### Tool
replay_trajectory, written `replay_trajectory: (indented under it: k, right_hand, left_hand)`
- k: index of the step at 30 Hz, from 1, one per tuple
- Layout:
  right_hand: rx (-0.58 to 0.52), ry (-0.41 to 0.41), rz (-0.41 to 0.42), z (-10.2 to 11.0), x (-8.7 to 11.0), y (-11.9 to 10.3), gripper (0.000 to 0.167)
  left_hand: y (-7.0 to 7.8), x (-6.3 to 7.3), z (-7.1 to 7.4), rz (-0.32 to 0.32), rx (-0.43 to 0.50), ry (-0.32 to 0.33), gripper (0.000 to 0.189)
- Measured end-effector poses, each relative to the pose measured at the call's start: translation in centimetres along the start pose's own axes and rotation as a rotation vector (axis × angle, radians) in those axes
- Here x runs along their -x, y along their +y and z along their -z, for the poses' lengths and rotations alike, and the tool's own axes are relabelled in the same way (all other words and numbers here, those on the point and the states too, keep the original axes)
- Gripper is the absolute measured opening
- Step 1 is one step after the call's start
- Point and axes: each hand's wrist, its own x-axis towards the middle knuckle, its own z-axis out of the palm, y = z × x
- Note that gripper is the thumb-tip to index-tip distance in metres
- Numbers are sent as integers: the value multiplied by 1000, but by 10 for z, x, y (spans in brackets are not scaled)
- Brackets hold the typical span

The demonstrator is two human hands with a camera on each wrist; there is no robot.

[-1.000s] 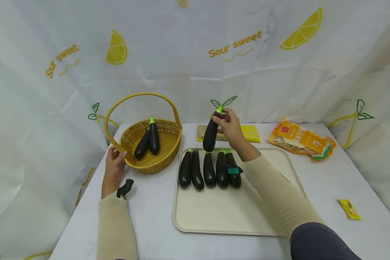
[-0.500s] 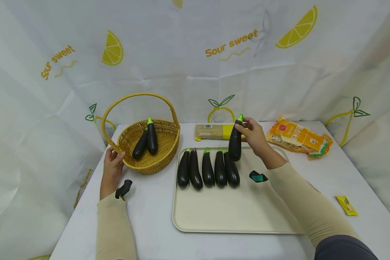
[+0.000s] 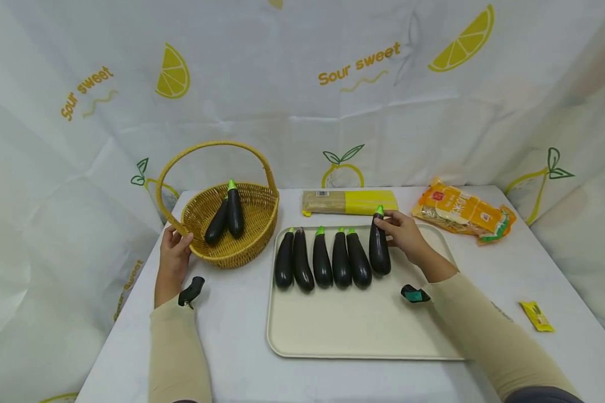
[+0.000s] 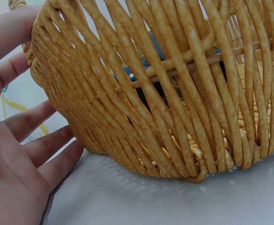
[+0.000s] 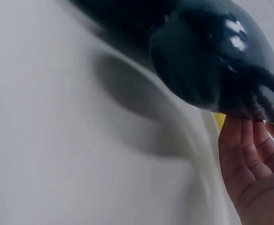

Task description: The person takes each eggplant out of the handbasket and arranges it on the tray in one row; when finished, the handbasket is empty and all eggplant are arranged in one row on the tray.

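My right hand (image 3: 405, 238) pinches an eggplant (image 3: 380, 246) by its narrow, green-stemmed end, fingertips and thumb around it. The eggplant hangs stem up over the far part of the beige tray (image 3: 363, 336). In the right wrist view its glossy dark body (image 5: 212, 56) casts a shadow on the tray. To its left lies a row of several eggplants (image 3: 321, 263), stems pointing away. My left hand (image 3: 173, 260) holds the near-left rim of the wicker basket (image 3: 252, 240), its fingers (image 4: 29, 119) against the woven outside. Two eggplants (image 3: 235, 212) lean together inside the basket.
Behind the tray lies a yellow-ended noodle packet (image 3: 350, 202). An orange food bag (image 3: 464, 210) rests at the back right, and a small yellow sachet (image 3: 536, 316) near the right edge. The basket's tall hoop handle (image 3: 214, 144) arches upward. A printed white curtain (image 3: 282, 112) stands behind.
My right hand has carried the eggplant rightward and then down, from above the row to the tray area right of it. My left hand stays at the basket.
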Motion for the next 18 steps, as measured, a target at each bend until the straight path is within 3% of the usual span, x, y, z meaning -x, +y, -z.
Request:
replay_trajectory:
  k: [6, 18]
  right_hand:
    - [79, -56, -65, -3, -1, 13, 68]
    - [257, -111, -122, -6, 5, 6, 67]
  left_hand:
    - [0, 0, -1, 1, 9, 7, 39]
    - [1, 0, -2, 11, 14, 25, 40]
